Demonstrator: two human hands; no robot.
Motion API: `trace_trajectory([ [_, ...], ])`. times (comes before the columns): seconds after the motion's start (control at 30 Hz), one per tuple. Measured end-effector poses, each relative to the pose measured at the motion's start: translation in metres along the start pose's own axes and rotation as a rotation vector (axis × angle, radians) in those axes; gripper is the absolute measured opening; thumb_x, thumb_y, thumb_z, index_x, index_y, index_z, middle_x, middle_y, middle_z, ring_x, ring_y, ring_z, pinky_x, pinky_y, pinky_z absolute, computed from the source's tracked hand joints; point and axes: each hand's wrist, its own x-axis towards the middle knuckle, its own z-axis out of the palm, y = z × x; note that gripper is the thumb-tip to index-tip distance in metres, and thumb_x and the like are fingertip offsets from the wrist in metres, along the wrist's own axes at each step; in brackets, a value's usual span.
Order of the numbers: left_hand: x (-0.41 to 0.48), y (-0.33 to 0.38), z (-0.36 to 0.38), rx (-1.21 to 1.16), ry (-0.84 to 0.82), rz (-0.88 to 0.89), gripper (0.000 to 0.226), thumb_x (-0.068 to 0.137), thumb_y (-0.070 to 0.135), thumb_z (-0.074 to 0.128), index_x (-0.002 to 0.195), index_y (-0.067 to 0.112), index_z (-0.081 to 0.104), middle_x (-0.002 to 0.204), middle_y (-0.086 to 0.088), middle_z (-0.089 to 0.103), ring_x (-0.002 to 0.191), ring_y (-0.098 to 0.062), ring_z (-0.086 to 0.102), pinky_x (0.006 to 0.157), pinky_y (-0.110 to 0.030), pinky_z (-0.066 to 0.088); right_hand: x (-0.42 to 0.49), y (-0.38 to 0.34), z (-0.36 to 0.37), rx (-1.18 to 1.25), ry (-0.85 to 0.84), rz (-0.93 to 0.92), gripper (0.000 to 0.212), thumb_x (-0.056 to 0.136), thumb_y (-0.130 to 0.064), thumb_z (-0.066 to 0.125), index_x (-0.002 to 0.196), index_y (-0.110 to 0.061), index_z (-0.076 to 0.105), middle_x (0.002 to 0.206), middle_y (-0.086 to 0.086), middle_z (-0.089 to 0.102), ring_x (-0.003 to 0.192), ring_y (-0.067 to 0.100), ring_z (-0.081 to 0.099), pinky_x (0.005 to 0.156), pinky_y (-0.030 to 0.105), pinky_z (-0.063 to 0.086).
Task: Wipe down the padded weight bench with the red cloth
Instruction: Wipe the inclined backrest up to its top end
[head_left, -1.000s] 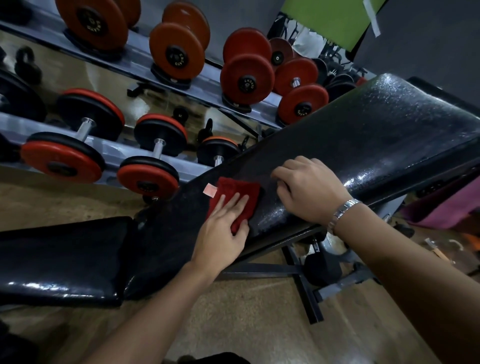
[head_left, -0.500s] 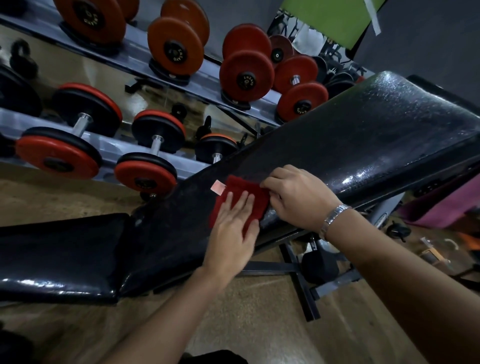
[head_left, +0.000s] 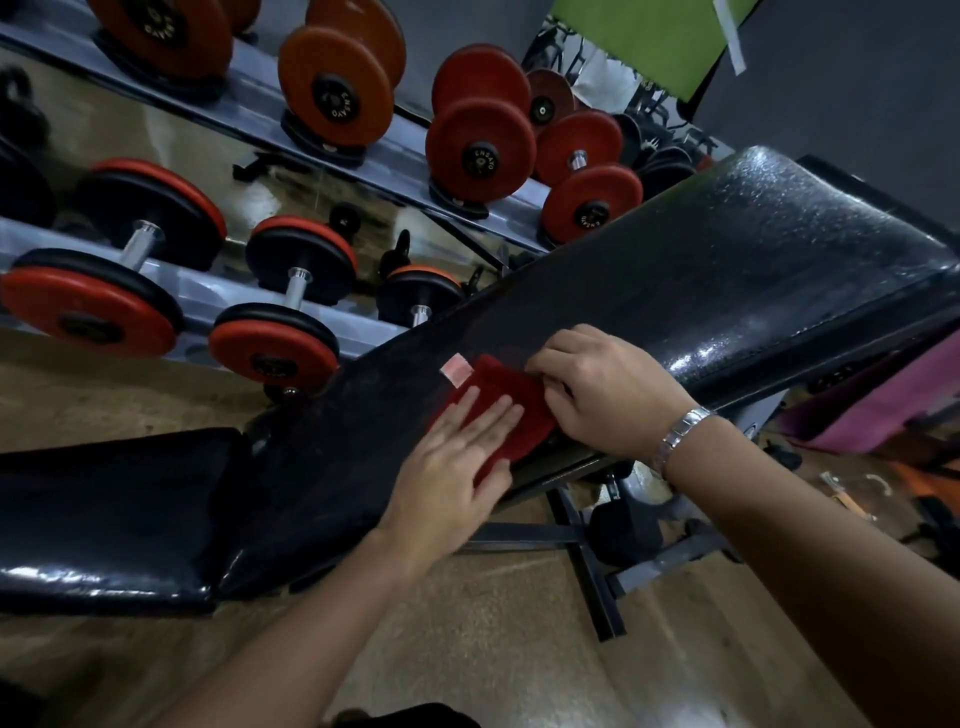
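Red cloth (head_left: 493, 382) lies folded low on the weight bench (head_left: 727, 270) backrest, near its front edge; left hand (head_left: 452, 467) flat on it, fingers straight & pressing; right hand (head_left: 605, 395) curled, pinching the cloth's top-right edge. Looks mid-job, prob. early: upper backrest glistens wet, seat pad (head_left: 104, 519) at left not yet reached, so most wiping's left.

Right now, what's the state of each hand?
left hand: open, straight fingers pressing the red cloth flat on the weight bench.
right hand: fingers curled, pinching the red cloth's edge.
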Motion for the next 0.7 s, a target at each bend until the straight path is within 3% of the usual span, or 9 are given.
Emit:
trace_trajectory([
  [0.13, 0.028, 0.021, 0.002, -0.1, 0.12, -0.262, 0.053, 0.1, 0.041, 0.043, 0.152, 0.028, 0.038, 0.159, 0.015, 0.033, 0.153, -0.007, 0.009, 0.124, -0.034, 0.021, -0.001, 0.008, -0.003, -0.016, 0.029, 0.047, 0.039, 0.085, -0.025, 0.037, 0.103, -0.015, 0.07, 0.09, 0.003, 0.065, 0.083, 0.026, 0.059, 0.069, 0.041, 0.054],
  [0.23, 0.015, 0.03, 0.011, -0.106, 0.067, -0.108, 0.054, 0.1, 0.038, 0.043, 0.153, 0.024, 0.037, 0.16, 0.011, 0.032, 0.154, -0.011, 0.008, 0.126, -0.036, 0.016, -0.001, 0.014, -0.008, -0.033, 0.055, 0.079, 0.038, 0.085, -0.026, 0.037, 0.1, -0.015, 0.07, 0.087, 0.002, 0.064, 0.08, 0.025, 0.058, 0.069, 0.04, 0.053],
  [0.33, 0.008, 0.003, -0.001, -0.028, -0.02, 0.062, 0.053, 0.099, 0.036, 0.046, 0.151, 0.029, 0.04, 0.158, 0.016, 0.034, 0.153, -0.005, 0.01, 0.125, -0.031, 0.018, -0.001, 0.02, -0.012, -0.054, 0.056, 0.093, 0.039, 0.085, -0.025, 0.036, 0.098, -0.015, 0.071, 0.085, 0.001, 0.064, 0.079, 0.025, 0.058, 0.069, 0.039, 0.053],
  [0.5, 0.041, 0.023, 0.0, -0.123, 0.072, -0.184, 0.053, 0.1, 0.039, 0.045, 0.152, 0.03, 0.038, 0.159, 0.018, 0.031, 0.153, -0.004, 0.006, 0.125, -0.032, 0.019, 0.002, 0.019, -0.007, -0.09, -0.016, 0.106, 0.037, 0.085, -0.028, 0.036, 0.097, -0.017, 0.069, 0.088, 0.001, 0.063, 0.081, 0.025, 0.057, 0.07, 0.041, 0.052],
  [0.7, 0.009, 0.007, -0.002, -0.081, -0.061, 0.161, 0.054, 0.098, 0.031, 0.051, 0.151, 0.029, 0.04, 0.159, 0.015, 0.034, 0.154, -0.009, 0.01, 0.125, -0.035, 0.015, 0.005, 0.017, -0.012, -0.082, 0.001, 0.117, 0.035, 0.085, -0.026, 0.04, 0.1, -0.017, 0.069, 0.088, 0.001, 0.064, 0.081, 0.024, 0.058, 0.069, 0.04, 0.052],
])
